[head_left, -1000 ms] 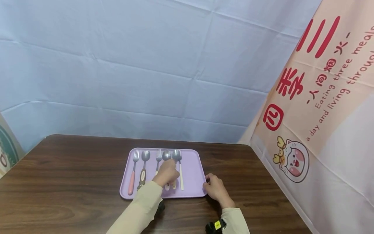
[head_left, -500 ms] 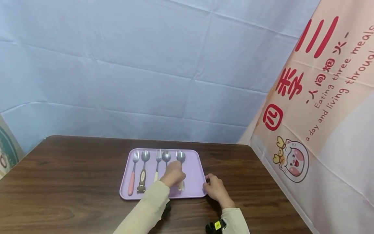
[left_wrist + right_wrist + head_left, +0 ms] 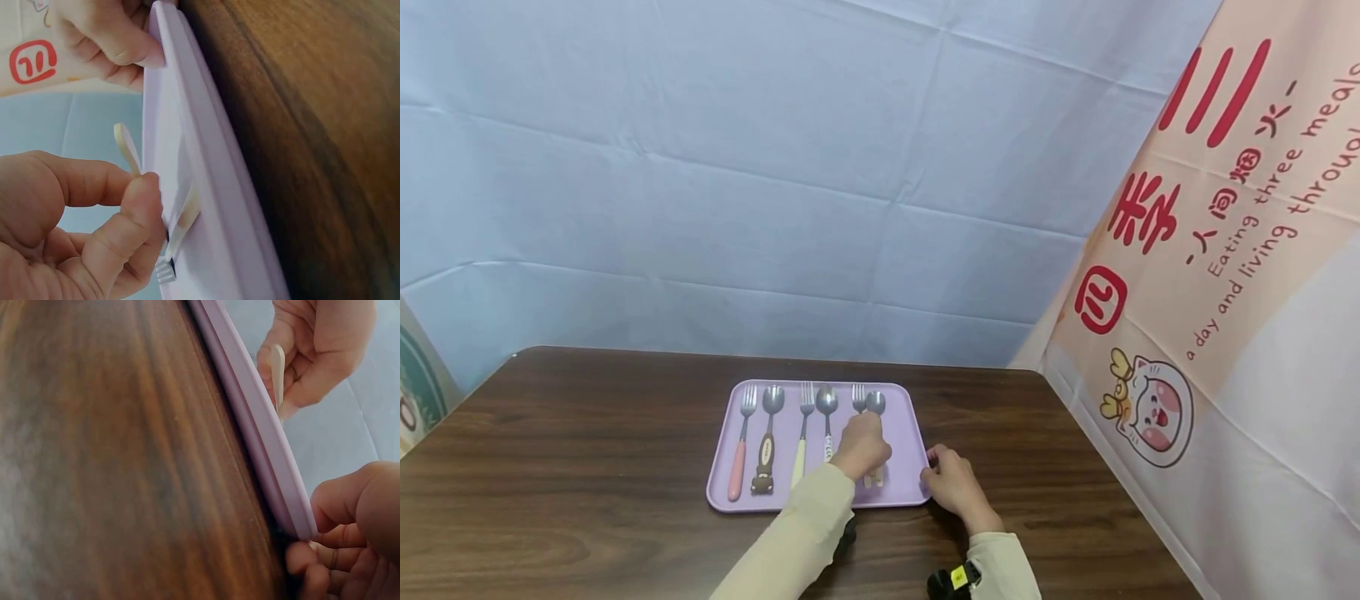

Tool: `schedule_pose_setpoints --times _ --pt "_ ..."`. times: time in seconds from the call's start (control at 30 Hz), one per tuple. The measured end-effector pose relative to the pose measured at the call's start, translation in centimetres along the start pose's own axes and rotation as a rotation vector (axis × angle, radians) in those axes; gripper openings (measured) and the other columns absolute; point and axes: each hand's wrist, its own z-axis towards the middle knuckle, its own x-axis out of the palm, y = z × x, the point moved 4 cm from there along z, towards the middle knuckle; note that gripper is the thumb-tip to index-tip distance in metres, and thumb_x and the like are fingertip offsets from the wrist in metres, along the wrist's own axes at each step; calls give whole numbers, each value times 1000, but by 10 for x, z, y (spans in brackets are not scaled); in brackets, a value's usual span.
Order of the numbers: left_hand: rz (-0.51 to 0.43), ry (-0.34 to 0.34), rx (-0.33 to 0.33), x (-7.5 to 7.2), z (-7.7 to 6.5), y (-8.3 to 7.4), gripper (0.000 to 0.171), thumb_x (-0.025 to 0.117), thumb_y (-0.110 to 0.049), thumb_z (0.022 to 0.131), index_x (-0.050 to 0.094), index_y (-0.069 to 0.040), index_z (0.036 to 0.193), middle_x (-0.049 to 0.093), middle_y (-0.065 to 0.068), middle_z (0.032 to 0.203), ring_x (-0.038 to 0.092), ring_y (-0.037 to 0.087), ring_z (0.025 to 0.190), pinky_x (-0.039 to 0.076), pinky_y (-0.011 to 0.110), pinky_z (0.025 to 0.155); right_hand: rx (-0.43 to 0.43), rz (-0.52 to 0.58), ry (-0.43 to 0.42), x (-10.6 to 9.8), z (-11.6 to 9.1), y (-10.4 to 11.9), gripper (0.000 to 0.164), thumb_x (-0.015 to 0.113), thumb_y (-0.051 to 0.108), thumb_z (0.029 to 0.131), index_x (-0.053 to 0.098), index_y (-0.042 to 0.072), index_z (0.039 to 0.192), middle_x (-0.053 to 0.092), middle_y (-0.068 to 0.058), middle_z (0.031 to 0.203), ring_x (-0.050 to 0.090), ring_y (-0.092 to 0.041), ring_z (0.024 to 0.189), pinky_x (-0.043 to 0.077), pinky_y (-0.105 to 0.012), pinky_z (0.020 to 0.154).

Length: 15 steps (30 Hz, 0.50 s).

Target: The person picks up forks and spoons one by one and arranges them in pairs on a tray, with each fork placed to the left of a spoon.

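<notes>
My left hand (image 3: 863,446) is over the right part of a lilac tray (image 3: 904,492). Between thumb and forefinger it pinches a spoon (image 3: 876,402) by its cream handle (image 3: 127,147), which tilts up off the tray in the left wrist view. Just left of that spoon lies a fork (image 3: 858,397), partly hidden by the hand. My right hand (image 3: 957,486) grips the tray's near right corner, thumb (image 3: 334,503) on the rim and fingers curled below. Further left on the tray are a spoon with a patterned handle (image 3: 827,402) and a yellow-handled fork (image 3: 800,454).
On the tray's left side lie a pink-handled fork (image 3: 738,471) and a spoon with a brown bear handle (image 3: 765,454). The tray rests on a dark wooden table (image 3: 587,467). Pale blue cloth (image 3: 700,208) hangs behind, and a printed cloth (image 3: 1217,350) hangs at the right.
My left hand has moved rightward with the spoon, from left of the fork, across it, to its right side. The right hand stays at the tray corner.
</notes>
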Motion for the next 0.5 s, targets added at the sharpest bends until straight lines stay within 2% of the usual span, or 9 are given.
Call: schedule_pose_setpoints --times 0.17,0.5 --pt "40 -61 41 2 -1 -8 14 67 6 60 55 1 65 56 14 66 55 30 67 49 40 65 -7 -10 1 0 0 -1 20 57 0 77 58 -6 95 57 -5 70 53 -18 64 45 -33 57" --pt "62 -84 56 12 1 -12 13 66 9 61 56 1 66 58 14 66 58 28 64 50 37 63 6 -16 4 -1 0 -1 19 57 1 77 58 -5 95 56 -3 68 52 -18 64 45 -34 58"
